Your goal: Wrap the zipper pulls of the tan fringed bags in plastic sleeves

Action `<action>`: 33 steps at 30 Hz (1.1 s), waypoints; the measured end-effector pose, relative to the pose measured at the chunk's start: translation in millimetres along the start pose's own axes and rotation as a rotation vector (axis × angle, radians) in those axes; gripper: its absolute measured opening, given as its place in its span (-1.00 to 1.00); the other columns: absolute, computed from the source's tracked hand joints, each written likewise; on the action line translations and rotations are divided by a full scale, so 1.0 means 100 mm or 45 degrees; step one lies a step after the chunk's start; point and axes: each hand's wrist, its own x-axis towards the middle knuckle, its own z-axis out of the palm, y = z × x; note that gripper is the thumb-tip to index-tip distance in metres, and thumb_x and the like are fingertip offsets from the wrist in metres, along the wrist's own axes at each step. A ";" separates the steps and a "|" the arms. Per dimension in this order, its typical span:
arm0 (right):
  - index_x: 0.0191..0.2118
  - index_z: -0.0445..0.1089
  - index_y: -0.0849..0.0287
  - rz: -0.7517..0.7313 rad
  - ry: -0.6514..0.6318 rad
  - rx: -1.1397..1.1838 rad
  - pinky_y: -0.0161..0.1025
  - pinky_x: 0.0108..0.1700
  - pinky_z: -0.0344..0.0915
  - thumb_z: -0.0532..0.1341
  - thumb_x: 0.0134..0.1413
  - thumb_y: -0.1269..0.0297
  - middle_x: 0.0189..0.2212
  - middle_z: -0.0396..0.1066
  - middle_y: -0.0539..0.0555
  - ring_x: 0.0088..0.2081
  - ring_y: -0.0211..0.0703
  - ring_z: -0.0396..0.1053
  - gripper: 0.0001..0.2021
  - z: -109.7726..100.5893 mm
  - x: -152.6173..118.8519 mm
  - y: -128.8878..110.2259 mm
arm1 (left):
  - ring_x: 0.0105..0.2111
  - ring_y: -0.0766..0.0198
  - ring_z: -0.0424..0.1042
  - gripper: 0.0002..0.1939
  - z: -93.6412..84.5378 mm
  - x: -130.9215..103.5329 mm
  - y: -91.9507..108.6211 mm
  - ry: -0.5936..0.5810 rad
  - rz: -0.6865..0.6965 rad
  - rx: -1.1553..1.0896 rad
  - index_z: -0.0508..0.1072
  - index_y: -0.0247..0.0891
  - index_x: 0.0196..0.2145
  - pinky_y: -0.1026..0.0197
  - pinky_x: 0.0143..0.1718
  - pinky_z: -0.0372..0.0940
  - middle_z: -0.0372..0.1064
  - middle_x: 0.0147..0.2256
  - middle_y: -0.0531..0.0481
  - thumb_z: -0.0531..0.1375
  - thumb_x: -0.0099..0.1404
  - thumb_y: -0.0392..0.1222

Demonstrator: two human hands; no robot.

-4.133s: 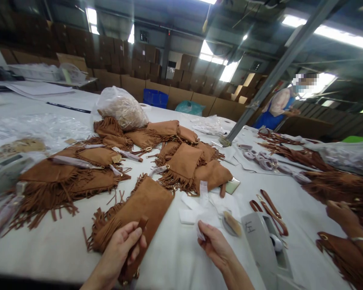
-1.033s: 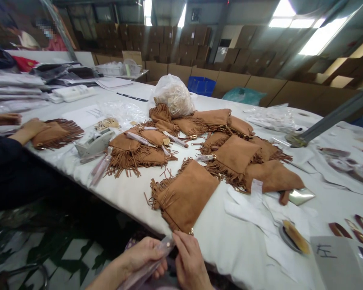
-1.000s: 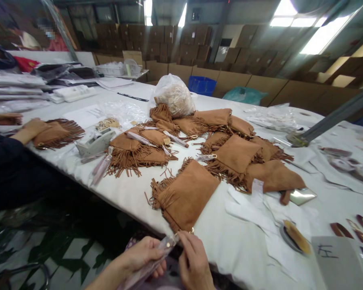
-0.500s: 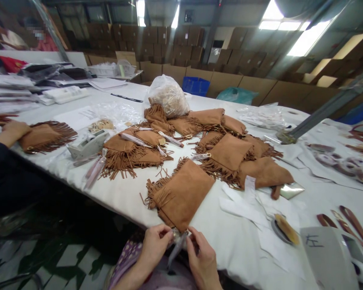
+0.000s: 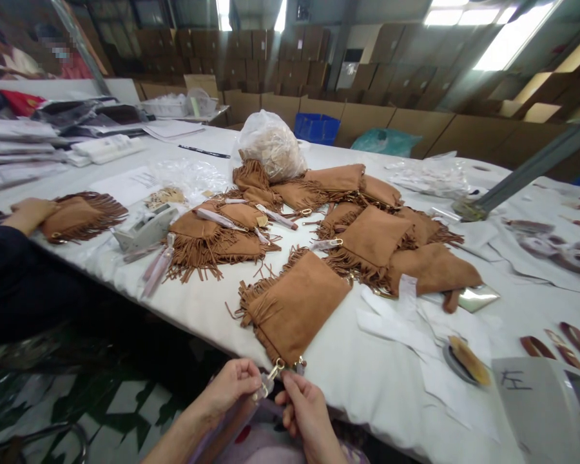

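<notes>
A brown suede bag [image 5: 302,303] with fringe lies at the table's front edge, its lower corner towards me. My left hand [image 5: 239,386] is closed on a wrapped strap [image 5: 236,422] with a gold clasp [image 5: 273,372], which reaches the bag's corner. My right hand [image 5: 302,403] is beside the clasp, thumb and finger pinched close to the corner ring; what it holds is too small to make out. Another gold fitting [image 5: 299,364] shows at that corner.
More fringed bags [image 5: 374,235] are piled mid-table by a clear plastic bag [image 5: 270,145]. A tape dispenser [image 5: 147,229] stands left, near another person's hand [image 5: 31,214]. Paper strips, a brush [image 5: 468,361] and a grey dispenser [image 5: 531,399] lie right. A metal pole slants at right.
My left hand has moved slightly left and turned with the strap, so the gold clasp now shows. My right hand has shifted a little left and its fingers are more curled.
</notes>
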 end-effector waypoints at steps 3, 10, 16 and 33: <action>-0.24 0.38 0.27 -0.032 -0.020 -0.074 -0.49 -0.80 -0.10 0.27 -0.25 -0.18 -0.66 0.38 -0.05 -0.81 -0.44 0.13 -0.42 0.06 0.05 0.00 | -0.56 0.39 0.27 -0.67 -0.06 -0.02 -0.06 -0.031 0.008 -0.062 0.35 -0.34 -0.48 0.33 -0.46 0.08 0.39 -0.55 0.05 0.37 -0.03 -0.08; -0.56 0.32 0.23 -0.124 0.050 -0.104 -0.43 -0.75 -0.15 0.28 -0.24 -0.12 -0.76 0.24 -0.10 -0.80 -0.46 -0.02 -0.56 0.25 0.14 -0.03 | -0.57 0.37 0.28 -0.71 -0.10 -0.03 -0.03 0.044 0.090 -0.001 0.32 -0.32 -0.47 0.34 -0.48 0.09 0.39 -0.56 0.05 0.33 0.02 -0.10; -0.70 0.36 0.26 -0.306 0.180 -0.356 -0.36 -0.67 -0.11 0.30 -0.24 0.01 -0.80 0.14 -0.09 -0.71 -0.41 -0.04 -0.62 0.18 0.16 -0.12 | -0.55 0.30 0.30 -0.87 0.06 -0.15 0.13 0.291 0.267 0.740 0.37 -0.26 -0.53 0.29 -0.48 0.10 0.38 -0.57 0.05 0.20 0.11 -0.18; -0.54 0.29 0.21 0.045 0.016 -0.032 -0.42 -0.75 -0.21 0.26 -0.30 -0.24 -0.72 0.31 -0.05 -0.81 -0.47 -0.04 -0.48 0.11 0.09 -0.11 | -0.64 0.36 0.21 -0.81 0.14 0.17 0.07 0.203 0.274 0.297 0.25 -0.24 -0.42 0.33 -0.60 0.11 0.24 -0.58 0.14 0.12 0.19 -0.06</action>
